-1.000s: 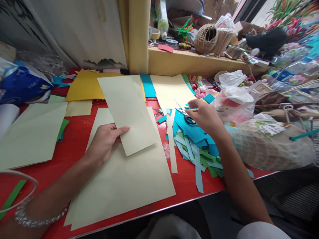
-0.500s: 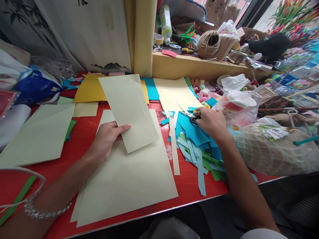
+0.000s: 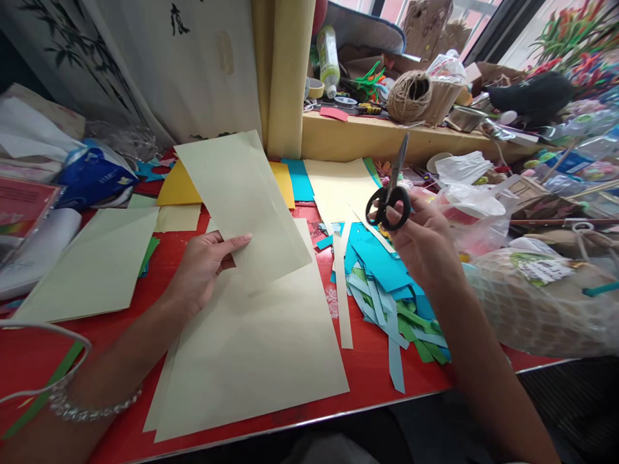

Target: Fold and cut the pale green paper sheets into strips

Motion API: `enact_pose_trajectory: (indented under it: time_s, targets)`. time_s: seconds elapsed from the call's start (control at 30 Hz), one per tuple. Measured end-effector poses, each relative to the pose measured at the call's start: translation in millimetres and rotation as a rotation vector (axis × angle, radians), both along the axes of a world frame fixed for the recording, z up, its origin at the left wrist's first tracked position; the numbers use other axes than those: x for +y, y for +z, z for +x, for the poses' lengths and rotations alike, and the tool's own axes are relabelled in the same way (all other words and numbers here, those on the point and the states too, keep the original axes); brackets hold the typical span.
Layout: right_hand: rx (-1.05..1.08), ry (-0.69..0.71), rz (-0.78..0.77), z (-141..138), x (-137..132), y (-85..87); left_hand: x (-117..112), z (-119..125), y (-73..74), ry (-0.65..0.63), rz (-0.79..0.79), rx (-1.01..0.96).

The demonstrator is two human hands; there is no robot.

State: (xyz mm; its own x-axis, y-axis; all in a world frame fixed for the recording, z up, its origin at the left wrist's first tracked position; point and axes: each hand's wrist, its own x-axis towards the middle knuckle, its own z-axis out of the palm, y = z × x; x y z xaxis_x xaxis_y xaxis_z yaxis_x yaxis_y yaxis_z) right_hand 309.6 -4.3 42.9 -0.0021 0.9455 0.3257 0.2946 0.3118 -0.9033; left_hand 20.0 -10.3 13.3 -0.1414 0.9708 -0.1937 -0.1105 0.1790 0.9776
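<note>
My left hand (image 3: 210,264) pinches a pale cream sheet of paper (image 3: 246,206) between thumb and fingers, tilted above the table. Beneath it lie larger pale sheets (image 3: 256,361), slightly fanned. Raised over the right side, my right hand (image 3: 425,235) grips black-handled scissors (image 3: 394,193) by the finger loops, their blades together and pointing up. Below that hand is a heap of blue and green paper strips (image 3: 387,277). A long cream strip (image 3: 343,290) lies on the red table to the left of the heap.
More pale sheets (image 3: 97,264) lie at the left, near a white cable (image 3: 62,332). Yellow paper (image 3: 181,187) and a cream sheet (image 3: 338,183) are at the back. Plastic bags (image 3: 476,193) and a netted bundle (image 3: 541,303) crowd the right. Twine (image 3: 409,96) sits on the ledge.
My right hand has lifted the scissors from the strip heap, and their blades now point upward. My left hand still holds the sheet, which has tilted a little. The view has shifted slightly.
</note>
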Motion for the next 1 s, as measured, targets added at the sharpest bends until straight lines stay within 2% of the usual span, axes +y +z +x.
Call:
enact_pose_trajectory:
  time_s: [0.1, 0.2, 0.33, 0.47, 0.7, 0.83, 1.0]
  targets:
    - [0.231, 0.219, -0.194, -12.6, -4.8, -2.8, 0.0, -2.1, 6.3, 0.009, 0.031, -0.015]
    - [0.325, 0.379, -0.336, -25.3, -11.5, -7.3, -0.7, -4.2, 11.4, 0.017, 0.048, -0.027]
    - [0.322, 0.518, -0.435, -38.9, -21.6, -12.5, -0.1, -6.6, 15.8, 0.040, 0.083, -0.024]
    - [0.184, 0.686, -0.573, -47.2, -29.3, -16.7, 1.0, -8.6, 17.9, 0.082, 0.130, -0.071]
    - [-0.163, 0.656, -0.689, -48.2, -30.3, -19.0, 1.1, -11.2, 16.7, 0.126, 0.242, -0.126]
    - [-0.114, 0.632, -0.728, -47.2, -29.2, -20.9, -0.3, -8.9, 15.7, 0.127, 0.248, -0.097]
    - [-0.096, 0.574, -0.703, -51.5, -32.0, -19.1, -3.4, -2.8, 16.6, 0.108, 0.254, -0.077]
